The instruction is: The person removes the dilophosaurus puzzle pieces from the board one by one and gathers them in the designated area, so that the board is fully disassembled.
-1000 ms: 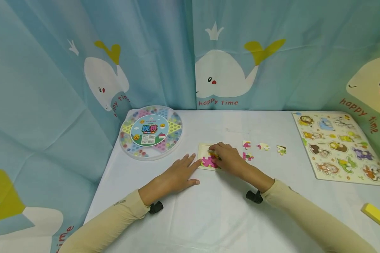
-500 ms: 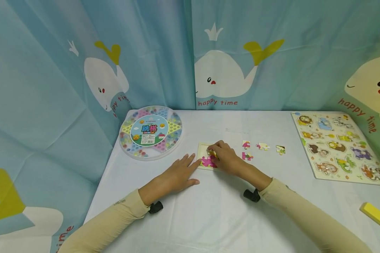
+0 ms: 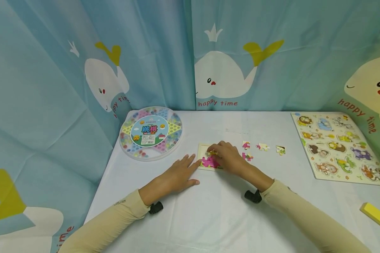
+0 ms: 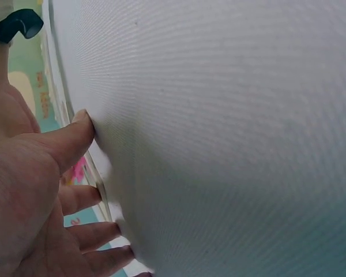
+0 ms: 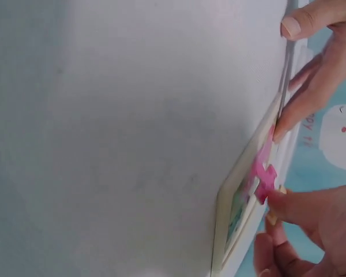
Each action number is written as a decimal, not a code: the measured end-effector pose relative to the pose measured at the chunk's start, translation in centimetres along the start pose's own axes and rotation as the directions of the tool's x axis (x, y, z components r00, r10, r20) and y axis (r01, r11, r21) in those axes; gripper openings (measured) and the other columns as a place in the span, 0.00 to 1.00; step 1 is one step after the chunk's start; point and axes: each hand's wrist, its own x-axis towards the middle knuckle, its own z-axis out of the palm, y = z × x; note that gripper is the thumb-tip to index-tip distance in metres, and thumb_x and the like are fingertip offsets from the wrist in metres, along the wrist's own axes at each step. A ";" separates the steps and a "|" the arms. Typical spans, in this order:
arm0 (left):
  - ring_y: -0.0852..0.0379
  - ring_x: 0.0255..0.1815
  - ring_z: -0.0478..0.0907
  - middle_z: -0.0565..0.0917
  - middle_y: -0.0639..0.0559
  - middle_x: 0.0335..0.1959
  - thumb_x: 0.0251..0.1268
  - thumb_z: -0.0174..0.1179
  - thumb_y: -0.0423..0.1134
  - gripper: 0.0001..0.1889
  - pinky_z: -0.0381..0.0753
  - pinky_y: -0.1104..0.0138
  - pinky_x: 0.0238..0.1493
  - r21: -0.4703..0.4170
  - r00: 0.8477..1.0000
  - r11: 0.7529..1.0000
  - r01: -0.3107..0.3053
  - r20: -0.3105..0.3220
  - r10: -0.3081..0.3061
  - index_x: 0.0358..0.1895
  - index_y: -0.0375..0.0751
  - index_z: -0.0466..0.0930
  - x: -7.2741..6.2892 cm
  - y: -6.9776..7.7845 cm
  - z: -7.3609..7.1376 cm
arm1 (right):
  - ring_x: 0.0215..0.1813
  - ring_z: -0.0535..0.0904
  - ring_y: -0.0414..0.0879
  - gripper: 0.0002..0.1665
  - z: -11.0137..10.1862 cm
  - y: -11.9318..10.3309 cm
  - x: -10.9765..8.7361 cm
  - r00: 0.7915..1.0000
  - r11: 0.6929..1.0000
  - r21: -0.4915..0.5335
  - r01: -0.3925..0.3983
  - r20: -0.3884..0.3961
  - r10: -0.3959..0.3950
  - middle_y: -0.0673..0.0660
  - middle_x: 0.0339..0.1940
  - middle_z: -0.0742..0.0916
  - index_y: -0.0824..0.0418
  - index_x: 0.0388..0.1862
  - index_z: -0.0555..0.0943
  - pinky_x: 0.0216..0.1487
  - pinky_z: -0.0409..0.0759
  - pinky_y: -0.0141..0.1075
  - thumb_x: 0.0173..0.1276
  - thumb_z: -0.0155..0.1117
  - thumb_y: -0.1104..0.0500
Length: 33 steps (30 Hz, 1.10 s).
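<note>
A small puzzle board [image 3: 203, 149] with a pale frame lies on the table, pink pieces [image 3: 207, 162] along its near side. My left hand [image 3: 177, 175] rests flat beside it with fingers spread, a fingertip touching the frame's left edge. Above the board, my right hand [image 3: 228, 158] pinches a yellowish puzzle piece [image 5: 274, 217] between thumb and finger. In the right wrist view, a pink piece [image 5: 265, 180] shows right by that thumb, its edge looking raised. My right hand covers the board's right part in the head view.
Several loose puzzle pieces [image 3: 263, 147] lie right of the board. A round Chinese checkers box [image 3: 174, 147] stands at the back left. On the right are an animal peg puzzle [image 3: 332, 137] and a yellow block [image 3: 377, 215]. Curtains [image 3: 164, 52] hang behind the table.
My right hand shifts slightly over the board, its fingertips lifting a little so more of the pink pieces shows. The left hand stays put.
</note>
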 end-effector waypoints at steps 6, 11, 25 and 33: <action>0.37 0.87 0.49 0.52 0.40 0.87 0.80 0.55 0.61 0.41 0.59 0.43 0.82 0.006 1.000 1.000 0.000 0.001 0.000 0.86 0.48 0.54 0.0 0.0 0.1 | 0.46 0.84 0.53 0.16 -1.1 0.5 0.0 0.999 0.986 0.166 -0.012 0.031 0.007 0.57 0.41 0.87 0.63 0.59 0.83 0.50 0.83 0.48 0.75 0.64 0.71; 0.38 0.87 0.49 0.52 0.40 0.87 0.80 0.56 0.61 0.41 0.58 0.43 0.82 0.000 1.000 1.000 0.001 -0.002 -0.001 0.86 0.47 0.55 0.1 0.0 0.3 | 0.49 0.85 0.53 0.12 -3.0 1.2 -0.5 0.996 0.958 0.273 -0.087 0.021 0.084 0.56 0.41 0.88 0.65 0.58 0.79 0.50 0.81 0.44 0.78 0.63 0.68; 0.38 0.87 0.48 0.51 0.40 0.87 0.80 0.55 0.60 0.41 0.57 0.43 0.82 -0.011 1.000 1.000 -0.001 -0.003 0.001 0.86 0.47 0.54 0.0 0.0 0.3 | 0.52 0.86 0.57 0.09 -9.9 6.5 -4.9 0.975 0.966 0.173 -0.192 -0.078 0.208 0.60 0.46 0.90 0.62 0.53 0.84 0.46 0.81 0.37 0.81 0.63 0.60; 0.38 0.88 0.48 0.51 0.40 0.88 0.80 0.56 0.60 0.41 0.57 0.43 0.82 -0.020 1.000 1.000 -0.001 -0.001 0.001 0.86 0.47 0.54 0.0 0.0 0.2 | 0.42 0.83 0.44 0.11 -12.3 10.0 -7.6 0.962 0.949 0.172 -0.265 -0.012 0.271 0.61 0.43 0.90 0.65 0.54 0.84 0.39 0.78 0.32 0.81 0.63 0.59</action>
